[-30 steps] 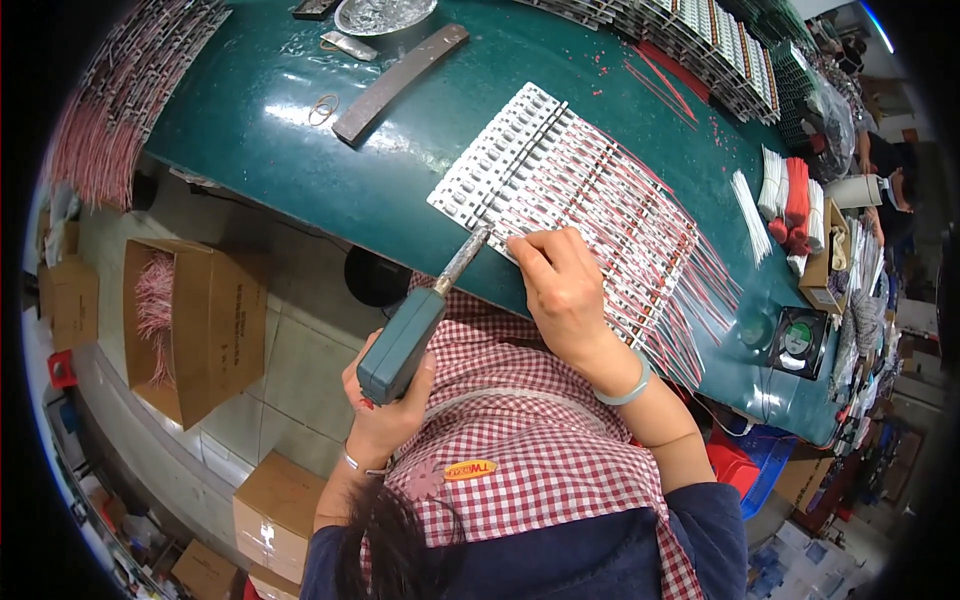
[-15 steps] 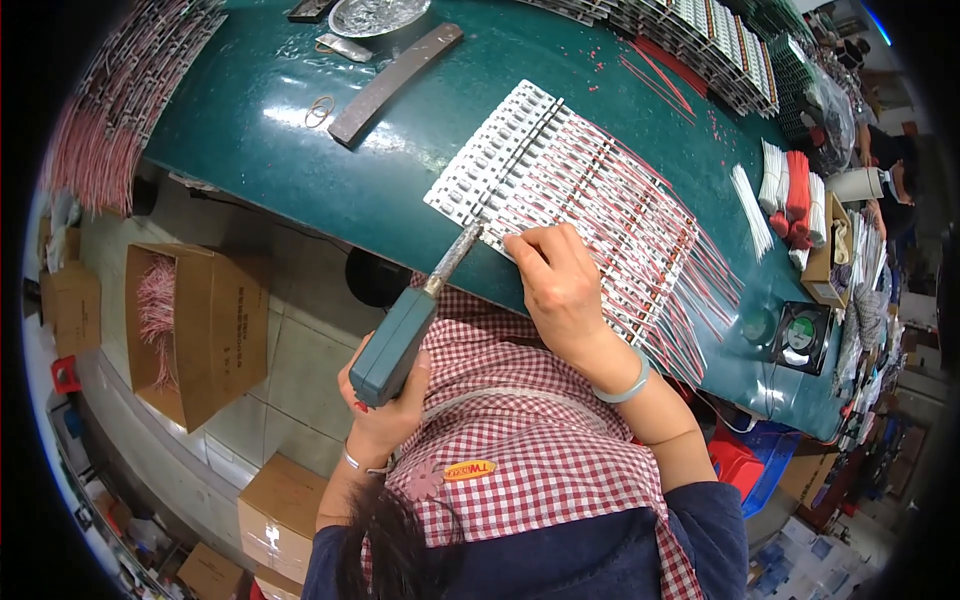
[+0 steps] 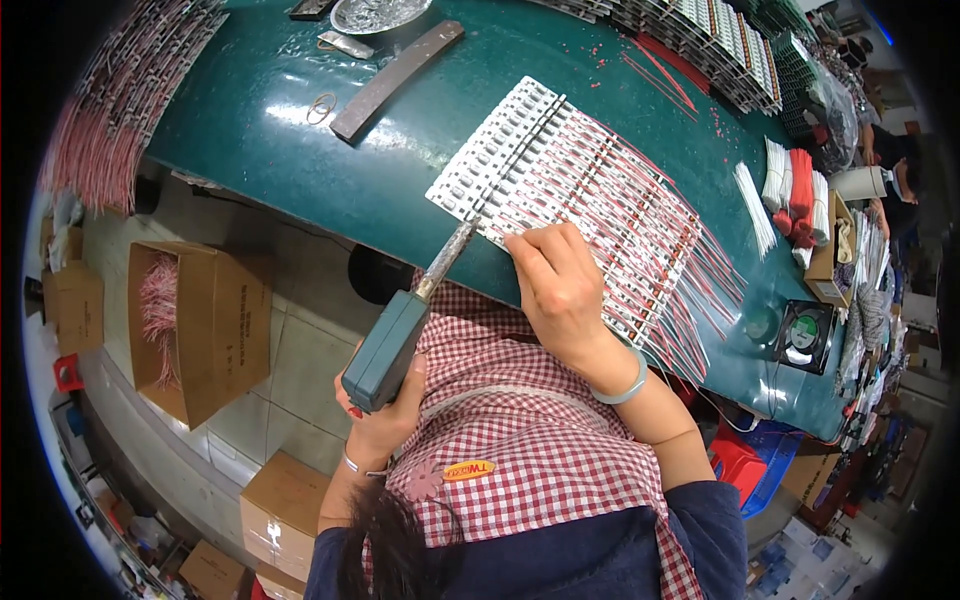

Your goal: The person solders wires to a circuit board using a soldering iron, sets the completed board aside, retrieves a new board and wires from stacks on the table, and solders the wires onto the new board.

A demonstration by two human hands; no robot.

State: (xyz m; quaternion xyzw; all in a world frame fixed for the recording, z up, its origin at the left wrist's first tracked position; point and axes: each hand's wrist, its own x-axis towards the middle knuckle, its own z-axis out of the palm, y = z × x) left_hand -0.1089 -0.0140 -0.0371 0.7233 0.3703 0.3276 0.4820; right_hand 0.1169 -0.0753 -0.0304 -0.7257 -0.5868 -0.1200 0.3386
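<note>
My left hand (image 3: pixel 388 412) is wrapped round a dark green soldering gun (image 3: pixel 384 350). Its long silvery tip points up and away, meeting the near edge of a white panel of small parts (image 3: pixel 482 172) at the left of the wired rows. Thin red and white wires (image 3: pixel 640 222) lie across most of the panel and trail off its right side. My right hand (image 3: pixel 560 285) rests at the panel's near edge, just right of the tip, with thumb and fingers pinched together. Whatever is between those fingertips is too small to make out.
The green table (image 3: pixel 270 110) carries a brown bar (image 3: pixel 395 82) and a metal bowl (image 3: pixel 378 14). Bundles of red and white wires (image 3: pixel 798 190) and a small black fan (image 3: pixel 804 336) lie at the right. Wired panels (image 3: pixel 130 110) are stacked far left; an open carton (image 3: pixel 225 335) stands below.
The soldering gun and my left hand have shifted slightly down and left, the tip drawing back a little. My right hand stays pinched in nearly the same place.
</note>
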